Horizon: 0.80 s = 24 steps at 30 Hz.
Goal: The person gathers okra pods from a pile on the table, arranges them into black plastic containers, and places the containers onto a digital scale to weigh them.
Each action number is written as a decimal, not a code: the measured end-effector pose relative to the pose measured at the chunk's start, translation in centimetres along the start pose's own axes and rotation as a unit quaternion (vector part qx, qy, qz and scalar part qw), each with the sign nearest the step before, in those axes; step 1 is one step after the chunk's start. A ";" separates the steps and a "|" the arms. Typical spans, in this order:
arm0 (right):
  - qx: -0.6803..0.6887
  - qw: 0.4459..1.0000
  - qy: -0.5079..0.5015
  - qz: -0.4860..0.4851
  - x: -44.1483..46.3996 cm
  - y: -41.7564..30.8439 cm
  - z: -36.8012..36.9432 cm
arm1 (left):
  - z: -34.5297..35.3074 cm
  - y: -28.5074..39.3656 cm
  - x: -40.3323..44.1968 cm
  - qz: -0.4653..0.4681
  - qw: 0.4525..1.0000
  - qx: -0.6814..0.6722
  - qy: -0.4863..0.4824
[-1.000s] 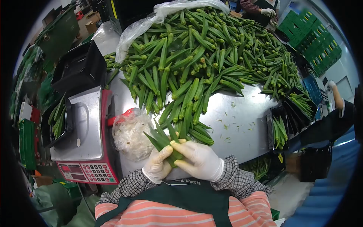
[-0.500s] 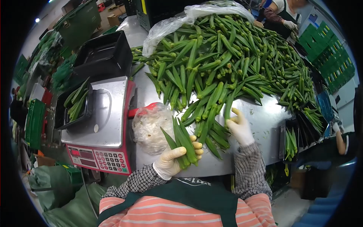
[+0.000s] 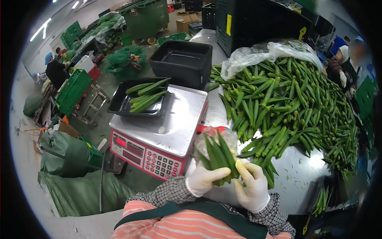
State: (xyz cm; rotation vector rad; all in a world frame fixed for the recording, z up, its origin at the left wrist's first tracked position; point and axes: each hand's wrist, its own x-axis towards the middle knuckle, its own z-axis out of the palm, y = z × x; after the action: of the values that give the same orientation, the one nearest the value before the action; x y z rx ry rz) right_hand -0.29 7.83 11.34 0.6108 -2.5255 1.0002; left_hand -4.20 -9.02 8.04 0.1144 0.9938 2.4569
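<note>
My left hand (image 3: 207,180), in a white glove, is wrapped round a small bunch of okra (image 3: 218,157) with the tips pointing up. My right hand (image 3: 253,186), also gloved, has its fingertips against the right side of that bunch. Behind it lies a crumpled clear plastic bag (image 3: 225,133). A large pile of okra (image 3: 294,99) covers the metal table (image 3: 294,159). To the left, a black tray (image 3: 119,104) with several okra (image 3: 149,95) rests on the silver plate of a red scale (image 3: 175,119).
Stacked black trays (image 3: 181,63) stand behind the scale. A black crate (image 3: 254,24) is at the back. Small trays with okra (image 3: 321,202) sit at the right edge. Co-workers stand at the far right (image 3: 345,69) and far left (image 3: 55,69).
The view has swung left toward the scale. My right hand has come back from the pile to the bunch in my left hand.
</note>
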 end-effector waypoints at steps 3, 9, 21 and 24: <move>0.011 1.000 0.012 -0.012 1.2 0.6 0.7 | -1.1 5.8 -1.4 0.109 0.989 0.095 -0.011; 0.019 0.997 -0.022 0.078 0.4 2.8 0.3 | -6.5 21.6 -0.6 0.409 0.663 0.599 0.186; -0.051 0.993 -0.039 0.101 -0.4 3.9 -0.3 | -9.7 31.2 1.4 0.253 0.562 0.781 0.105; -0.044 0.993 -0.032 0.106 -0.7 4.1 -0.3 | -8.5 31.1 1.2 0.266 0.539 0.790 0.118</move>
State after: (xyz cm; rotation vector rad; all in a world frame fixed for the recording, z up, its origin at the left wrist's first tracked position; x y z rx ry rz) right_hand -1.73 10.90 8.92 0.3605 -2.7187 0.9444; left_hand -19.97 -33.05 22.67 0.7291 3.3013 0.9534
